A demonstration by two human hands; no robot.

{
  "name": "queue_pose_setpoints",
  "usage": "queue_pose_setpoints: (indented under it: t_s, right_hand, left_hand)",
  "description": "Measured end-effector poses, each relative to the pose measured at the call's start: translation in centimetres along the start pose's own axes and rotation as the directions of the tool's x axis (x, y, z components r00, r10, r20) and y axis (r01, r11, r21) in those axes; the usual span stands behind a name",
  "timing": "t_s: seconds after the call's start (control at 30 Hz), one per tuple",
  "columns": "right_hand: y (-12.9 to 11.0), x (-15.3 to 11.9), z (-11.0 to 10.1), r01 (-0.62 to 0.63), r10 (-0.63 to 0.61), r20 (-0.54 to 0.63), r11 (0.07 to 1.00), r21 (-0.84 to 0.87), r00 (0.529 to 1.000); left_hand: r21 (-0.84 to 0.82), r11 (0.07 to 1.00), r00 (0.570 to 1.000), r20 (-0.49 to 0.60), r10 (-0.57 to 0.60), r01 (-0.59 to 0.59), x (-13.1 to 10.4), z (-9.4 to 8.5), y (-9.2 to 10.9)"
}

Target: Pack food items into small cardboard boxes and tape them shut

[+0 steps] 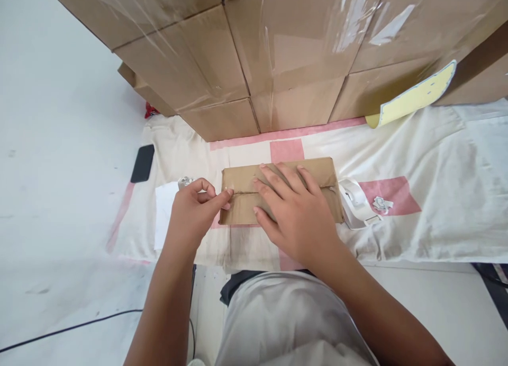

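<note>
A small flat cardboard box [242, 210] lies on the cloth in front of me, its closed flaps meeting in a seam along the middle. My right hand [296, 210] rests palm down across the top, fingers spread over the seam. At the box's left end my left hand [202, 202] is closed in a pinch, the thumb touching the end of the seam. Whatever lies between those fingertips is hidden. Close to the box's right end is a loose white paper strip [357, 204], with a small crumpled scrap [382, 204] beside it.
Stacked, taped cardboard cartons [293, 64] rise behind the work spot. A yellow paper piece [416, 98] leans at their base. On the left lie a black phone [143, 163] and a white sheet [165, 210]. Pink-patched cloth [440, 159] covers the surface; a dark cable [79, 323] runs below.
</note>
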State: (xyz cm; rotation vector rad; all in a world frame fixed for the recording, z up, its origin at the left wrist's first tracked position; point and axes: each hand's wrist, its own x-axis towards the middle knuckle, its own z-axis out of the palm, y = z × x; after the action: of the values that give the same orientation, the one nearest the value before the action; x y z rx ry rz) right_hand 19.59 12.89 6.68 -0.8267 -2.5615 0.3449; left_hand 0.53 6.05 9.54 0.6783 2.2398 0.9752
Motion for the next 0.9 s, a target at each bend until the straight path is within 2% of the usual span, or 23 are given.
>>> queue_pose_setpoints:
  t_s: [0.23, 0.47, 0.77, 0.9]
  right_hand:
    - [0.0, 0.0, 0.0, 0.005, -0.005, -0.005, 1.0, -0.009, 1.0]
    - [-0.1, 0.0, 0.0, 0.005, -0.004, 0.014, 1.0, -0.022, 1.0]
    - [-0.1, 0.1, 0.0, 0.01, -0.01, 0.009, 0.998, -0.062, 1.0]
    - [-0.2, 0.0, 0.2, 0.014, -0.014, -0.005, 0.998, -0.069, 1.0]
  left_hand:
    - [0.005, 1.0, 1.0, -0.003, 0.029, -0.029, -0.1, 0.2, 0.1]
    - [0.023, 0.999, 0.998, 0.051, 0.029, -0.03, 0.2, 0.3, 0.1]
    - [0.287, 0.956, 0.987, 0.161, 0.015, -0.061, 0.7, -0.6, 1.8]
    - [0.408, 0.911, 0.986, 0.168, -0.006, -0.064, 1.0, -0.7, 2.6]
